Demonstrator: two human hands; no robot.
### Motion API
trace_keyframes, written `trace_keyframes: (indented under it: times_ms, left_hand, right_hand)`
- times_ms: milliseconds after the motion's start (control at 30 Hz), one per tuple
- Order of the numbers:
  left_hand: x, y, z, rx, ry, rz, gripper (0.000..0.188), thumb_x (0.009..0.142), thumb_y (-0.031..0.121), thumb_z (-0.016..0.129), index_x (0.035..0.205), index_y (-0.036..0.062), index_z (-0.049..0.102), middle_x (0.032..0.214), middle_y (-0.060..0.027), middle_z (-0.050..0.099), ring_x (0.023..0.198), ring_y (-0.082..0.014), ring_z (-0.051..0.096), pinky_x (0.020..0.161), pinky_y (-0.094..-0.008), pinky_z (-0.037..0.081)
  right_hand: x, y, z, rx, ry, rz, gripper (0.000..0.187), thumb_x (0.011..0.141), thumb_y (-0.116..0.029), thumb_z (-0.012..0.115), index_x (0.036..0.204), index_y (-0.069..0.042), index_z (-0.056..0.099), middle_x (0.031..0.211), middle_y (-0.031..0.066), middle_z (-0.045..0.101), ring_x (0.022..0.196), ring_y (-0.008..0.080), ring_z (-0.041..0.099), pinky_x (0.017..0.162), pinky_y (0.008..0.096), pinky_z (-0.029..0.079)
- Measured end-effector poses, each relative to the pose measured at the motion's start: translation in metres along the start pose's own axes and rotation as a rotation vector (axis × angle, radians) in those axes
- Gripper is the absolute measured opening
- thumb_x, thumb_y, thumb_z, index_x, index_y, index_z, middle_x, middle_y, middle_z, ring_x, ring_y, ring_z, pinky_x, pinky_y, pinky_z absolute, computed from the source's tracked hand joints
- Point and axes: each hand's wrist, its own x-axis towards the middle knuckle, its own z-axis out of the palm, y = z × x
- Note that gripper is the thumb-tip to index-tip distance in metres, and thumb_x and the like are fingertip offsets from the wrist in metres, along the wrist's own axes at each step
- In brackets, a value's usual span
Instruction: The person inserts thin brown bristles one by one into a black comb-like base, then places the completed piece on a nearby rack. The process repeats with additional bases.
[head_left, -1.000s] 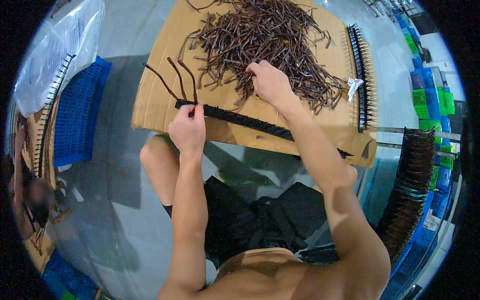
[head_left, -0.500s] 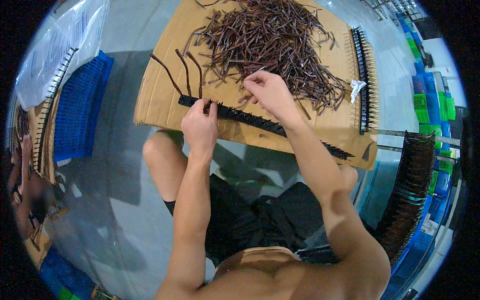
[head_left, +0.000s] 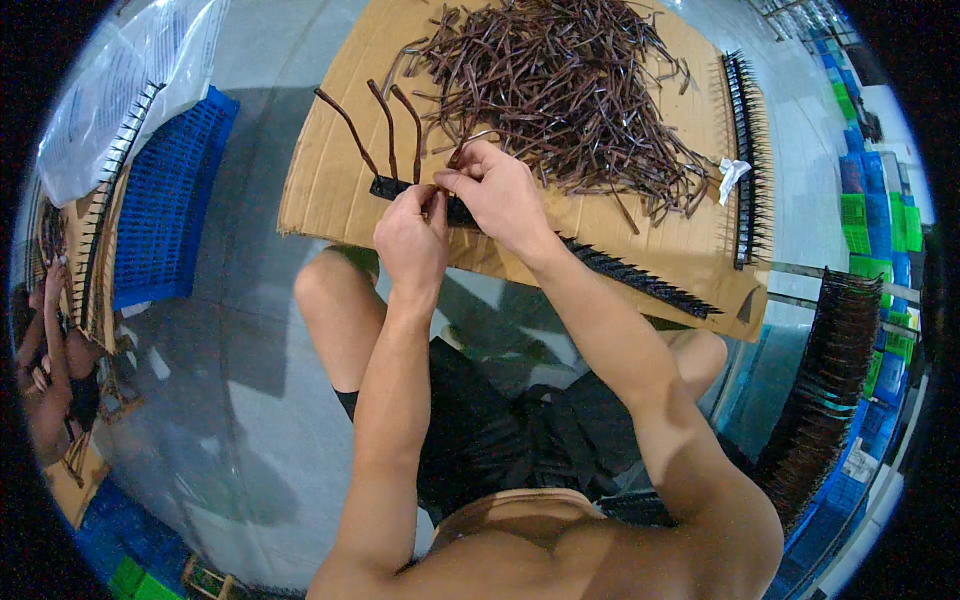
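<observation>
The right hand [head_left: 498,198], at the pile of brown sticks [head_left: 560,90] a second ago, is now just beside the left hand [head_left: 412,240], upper centre of the frame. Its fingers pinch a brown stick [head_left: 455,159]; the left's close on the black strip [head_left: 640,281] along the surface's [head_left: 330,185] lower edge. Three upright sticks [head_left: 391,135] remain at its left end.

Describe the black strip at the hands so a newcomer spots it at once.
Find the tan cardboard sheet, top centre, bearing a heap of brown sticks. Along its near edge, a long black toothed strip slants down rightward, partly hidden by the left hand and right hand. Unlike the spiky strip at the cardboard's right edge, it has three brown sticks rising from its left end.
</observation>
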Motion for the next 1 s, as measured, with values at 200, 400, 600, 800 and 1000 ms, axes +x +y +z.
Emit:
trace_keyframes:
  times_ms: [200, 400, 600, 800, 1000]
  left_hand:
    - [0.0, -0.001, 0.005, 0.014, 0.006, 0.015, 0.014, 0.083, 0.015, 0.067, 0.086, 0.0011, 0.066, 0.079, -0.0164, 0.066, 0.072, -0.0337, 0.064, 0.064, -0.0389, 0.05]
    - [0.0, 0.0, 0.005, -0.092, -0.024, -0.085, 0.014, 0.082, 0.014, 0.068, 0.087, 0.0017, 0.068, 0.078, -0.0167, 0.067, 0.071, -0.0329, 0.065, 0.065, -0.036, 0.051]
    - [0.011, 0.001, -0.008, 0.073, 0.051, -0.119, 0.015, 0.083, 0.018, 0.069, 0.085, 0.0024, 0.068, 0.075, -0.0161, 0.067, 0.068, -0.0324, 0.065, 0.063, -0.0373, 0.05]
    - [0.01, 0.002, -0.009, -0.13, -0.012, -0.248, 0.017, 0.083, 0.017, 0.067, 0.089, 0.0016, 0.069, 0.075, -0.0148, 0.068, 0.068, -0.0296, 0.067, 0.063, -0.0357, 0.051]
    - [0.002, -0.002, 0.002, -0.079, -0.018, -0.109, 0.019, 0.084, 0.018, 0.067, 0.091, 0.0005, 0.069, 0.084, -0.0159, 0.068, 0.075, -0.0295, 0.067, 0.068, -0.0361, 0.052]
  right_hand:
    - [-0.002, 0.02, 0.011, -0.128, 0.112, -0.251, 0.025, 0.084, -0.028, 0.064, 0.095, -0.006, 0.065, 0.082, 0.0162, 0.068, 0.076, 0.0346, 0.066, 0.067, 0.0424, 0.052]
    - [-0.005, 0.017, 0.015, -0.358, 0.101, -0.271, 0.024, 0.087, -0.03, 0.059, 0.091, -0.007, 0.065, 0.08, 0.0163, 0.067, 0.079, 0.0348, 0.065, 0.068, 0.0435, 0.053]
    - [0.036, 0.019, -0.039, -0.109, -0.255, -0.171, 0.037, 0.083, -0.025, 0.067, 0.11, -0.001, 0.06, 0.091, 0.018, 0.068, 0.084, 0.0253, 0.066, 0.076, 0.0348, 0.051]
    - [0.071, 0.05, -0.057, -0.804, 0.156, -0.211, 0.023, 0.085, -0.021, 0.062, 0.104, -0.008, 0.061, 0.08, 0.0183, 0.067, 0.076, 0.0372, 0.066, 0.069, 0.044, 0.052]
    - [0.034, 0.018, -0.045, -0.244, 0.131, -0.201, 0.022, 0.089, -0.017, 0.057, 0.101, -0.003, 0.068, 0.088, 0.0183, 0.07, 0.073, 0.0283, 0.069, 0.062, 0.0374, 0.055]
